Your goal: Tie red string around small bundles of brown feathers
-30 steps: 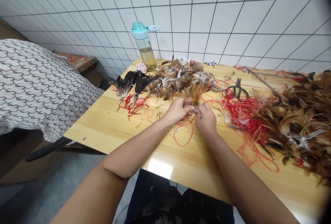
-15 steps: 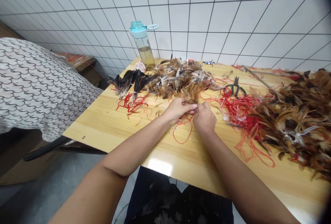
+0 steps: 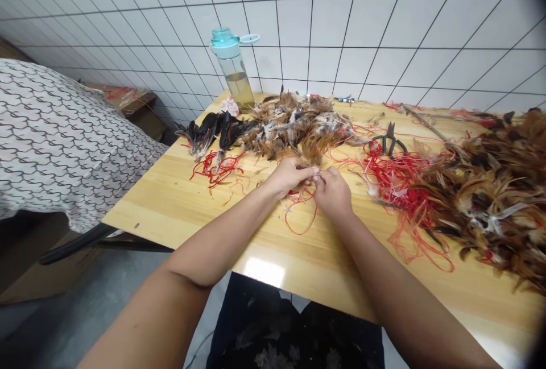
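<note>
My left hand is closed in a pinch on a small bunch of brown feathers, whose tips fan out beyond the fingers. Against its fingertips my right hand is also closed, thumb and finger pressed together; what lies in that pinch is too small to make out. Below both hands a loop of red string rests on the wooden table. A pile of brown and white feathers lies just behind the hands, with black feathers at its left end.
Black-handled pliers lie right of my hands, by a tangle of red string. A large brown feather heap covers the right side. A water bottle stands near the tiled wall. At left is a person in patterned clothing.
My right hand has shifted slightly left and its grip has turned a little at the left fingertips. The left hand keeps its pinch on the feathers. The whole view has tilted slightly.
</note>
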`<state>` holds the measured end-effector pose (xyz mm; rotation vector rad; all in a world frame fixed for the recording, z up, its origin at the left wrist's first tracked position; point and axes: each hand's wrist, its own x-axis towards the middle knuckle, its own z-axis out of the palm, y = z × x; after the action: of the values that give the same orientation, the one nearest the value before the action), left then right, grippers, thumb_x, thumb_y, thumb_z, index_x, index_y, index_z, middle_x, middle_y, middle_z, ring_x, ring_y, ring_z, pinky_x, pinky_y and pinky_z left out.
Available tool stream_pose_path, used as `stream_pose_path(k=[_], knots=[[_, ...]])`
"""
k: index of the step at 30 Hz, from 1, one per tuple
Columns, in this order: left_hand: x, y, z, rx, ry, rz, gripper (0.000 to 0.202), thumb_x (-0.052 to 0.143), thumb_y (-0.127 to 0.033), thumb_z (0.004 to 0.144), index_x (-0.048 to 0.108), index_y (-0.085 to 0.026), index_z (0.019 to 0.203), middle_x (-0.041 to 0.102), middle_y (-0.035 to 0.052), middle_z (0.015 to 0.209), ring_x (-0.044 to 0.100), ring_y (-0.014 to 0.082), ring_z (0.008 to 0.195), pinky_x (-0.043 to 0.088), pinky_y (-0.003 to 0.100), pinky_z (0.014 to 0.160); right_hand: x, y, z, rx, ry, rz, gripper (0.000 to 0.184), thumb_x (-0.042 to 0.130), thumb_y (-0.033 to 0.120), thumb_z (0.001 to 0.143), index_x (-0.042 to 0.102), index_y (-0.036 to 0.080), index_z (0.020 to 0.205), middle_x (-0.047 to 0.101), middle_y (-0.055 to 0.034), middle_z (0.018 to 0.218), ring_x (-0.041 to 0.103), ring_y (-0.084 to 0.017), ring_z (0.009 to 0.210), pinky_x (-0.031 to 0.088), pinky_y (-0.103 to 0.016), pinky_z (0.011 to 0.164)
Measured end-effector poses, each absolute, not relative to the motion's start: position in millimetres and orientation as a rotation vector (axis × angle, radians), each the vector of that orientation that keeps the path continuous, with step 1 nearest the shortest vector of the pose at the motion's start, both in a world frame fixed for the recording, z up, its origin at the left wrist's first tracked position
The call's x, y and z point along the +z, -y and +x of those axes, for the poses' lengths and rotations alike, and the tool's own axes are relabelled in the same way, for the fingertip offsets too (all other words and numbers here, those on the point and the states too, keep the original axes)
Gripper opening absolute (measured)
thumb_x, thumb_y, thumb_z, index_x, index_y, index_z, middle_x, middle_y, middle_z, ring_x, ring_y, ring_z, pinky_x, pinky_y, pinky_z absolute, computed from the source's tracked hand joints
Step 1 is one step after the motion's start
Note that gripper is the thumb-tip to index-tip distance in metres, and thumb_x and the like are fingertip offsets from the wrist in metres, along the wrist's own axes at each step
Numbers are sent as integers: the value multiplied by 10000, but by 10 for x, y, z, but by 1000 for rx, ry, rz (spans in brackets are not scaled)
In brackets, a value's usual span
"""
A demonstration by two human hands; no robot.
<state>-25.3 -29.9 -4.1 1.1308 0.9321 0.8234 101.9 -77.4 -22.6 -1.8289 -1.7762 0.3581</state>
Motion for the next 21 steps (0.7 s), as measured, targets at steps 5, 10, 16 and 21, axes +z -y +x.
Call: stream_pose_path(k=[5, 10, 16, 21], knots=[[-19, 248, -318, 816, -892, 1218, 288, 802, -327, 623, 644, -91, 670, 620, 14, 605, 533, 65, 535, 404, 197, 539, -277, 664, 1152, 751, 1557, -1501, 281, 555, 378, 835, 634, 186, 646, 534, -7, 638, 496, -150, 637, 380, -272, 623], [9, 249, -363, 744, -913, 1341, 276, 781, -329, 644, 629, -99, 633, 561, -6, 540, 473, 62, 485, 350, 210, 501, -262, 639, 1237, 1051, 1522, -1355, 306, 578, 432, 808, 675, 178, 668, 604, 5, 616, 540, -147, 623, 416, -266, 626], [41, 255, -389, 653, -861, 1420, 338, 773, -401, 652, 639, -93, 616, 605, 30, 565, 499, 74, 506, 353, 219, 518, -314, 612, 1271, 943, 1697, -1354, 212, 568, 288, 795, 680, 193, 641, 652, -36, 728, 601, -181, 751, 453, -307, 772], [-15, 242, -370, 718, -850, 1383, 381, 789, -441, 624, 654, -86, 641, 626, 53, 605, 519, 87, 533, 389, 229, 542, -345, 597, 1230, 777, 1687, -1419, 236, 516, 218, 791, 571, 205, 562, 537, -23, 674, 525, -174, 693, 420, -312, 711]])
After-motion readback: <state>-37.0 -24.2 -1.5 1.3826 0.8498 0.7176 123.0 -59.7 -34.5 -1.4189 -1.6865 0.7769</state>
